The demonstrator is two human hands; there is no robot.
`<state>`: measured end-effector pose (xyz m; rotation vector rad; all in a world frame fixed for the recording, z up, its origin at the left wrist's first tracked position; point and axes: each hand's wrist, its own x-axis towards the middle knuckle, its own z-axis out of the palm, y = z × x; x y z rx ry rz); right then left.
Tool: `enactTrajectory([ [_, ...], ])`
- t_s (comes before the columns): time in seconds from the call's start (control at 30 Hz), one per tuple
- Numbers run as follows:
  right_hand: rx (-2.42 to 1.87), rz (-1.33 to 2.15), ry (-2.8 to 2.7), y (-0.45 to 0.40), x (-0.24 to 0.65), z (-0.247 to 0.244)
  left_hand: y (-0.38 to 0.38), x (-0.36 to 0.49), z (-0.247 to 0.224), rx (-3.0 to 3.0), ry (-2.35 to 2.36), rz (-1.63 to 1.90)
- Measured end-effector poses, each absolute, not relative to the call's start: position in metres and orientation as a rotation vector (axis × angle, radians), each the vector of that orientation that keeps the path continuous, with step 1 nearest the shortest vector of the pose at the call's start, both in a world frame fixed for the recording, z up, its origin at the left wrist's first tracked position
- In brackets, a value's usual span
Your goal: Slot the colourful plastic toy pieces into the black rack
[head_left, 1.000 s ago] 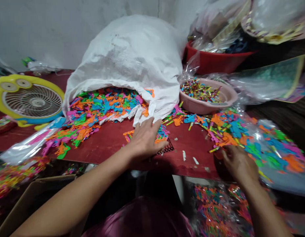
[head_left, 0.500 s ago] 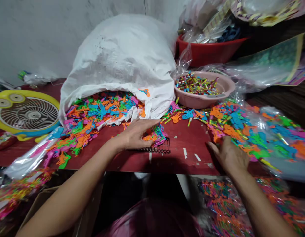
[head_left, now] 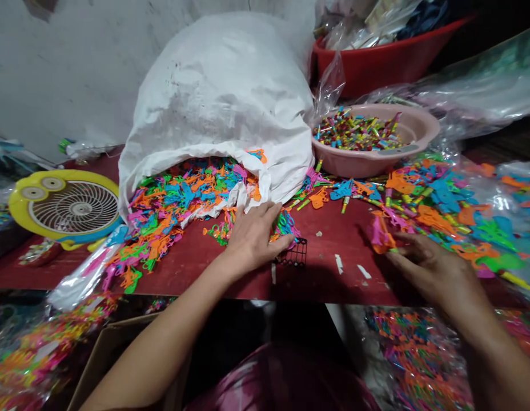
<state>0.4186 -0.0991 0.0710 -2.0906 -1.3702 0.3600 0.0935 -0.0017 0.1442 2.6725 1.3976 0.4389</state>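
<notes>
My left hand (head_left: 254,237) lies with fingers spread over a black wire rack (head_left: 296,253) and a small heap of colourful plastic pieces (head_left: 285,224). The rack is partly hidden under the hand. At the right, my right hand (head_left: 432,265) pinches a small bunch of orange and pink plastic pieces (head_left: 381,233) between thumb and fingers, just above the red table (head_left: 329,228). Behind my left hand, a big white sack (head_left: 222,85) lies open, with many bright plastic pieces (head_left: 183,191) spilling from its mouth.
A pink basin (head_left: 354,162) of small striped tubes stands behind, near a red basin (head_left: 380,65). Loose pieces and clear bags (head_left: 474,211) cover the right side. A yellow fan (head_left: 79,208) stands left. An open cardboard box (head_left: 106,348) is below the table edge.
My right hand has lifted from the pile at the right and now holds an orange and pink bunch. The view has shifted slightly. My left hand remains over the rack.
</notes>
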Motion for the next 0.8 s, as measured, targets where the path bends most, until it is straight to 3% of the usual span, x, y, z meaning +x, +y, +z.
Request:
enactTrajectory([
  [0.13,-1.595,1.016,-1.304,-0.08,0.383,0.074,0.011,0.086,0.149,2.744,1.189,0.377],
  [0.2,-1.474,1.166,-1.291,-0.066,0.366,0.073,0.017,0.077,0.155,2.741,1.049,0.3],
  [0.37,-1.303,1.214,-1.497,-0.03,0.337,0.064,0.019,0.061,0.171,2.698,0.792,0.108],
  [0.53,-1.228,1.09,-1.846,-0.006,0.323,0.059,0.002,0.054,0.174,2.716,0.935,0.027],
  [0.8,-1.231,0.891,-2.097,0.002,0.313,0.063,-0.014,0.072,0.143,2.729,1.21,0.508],
])
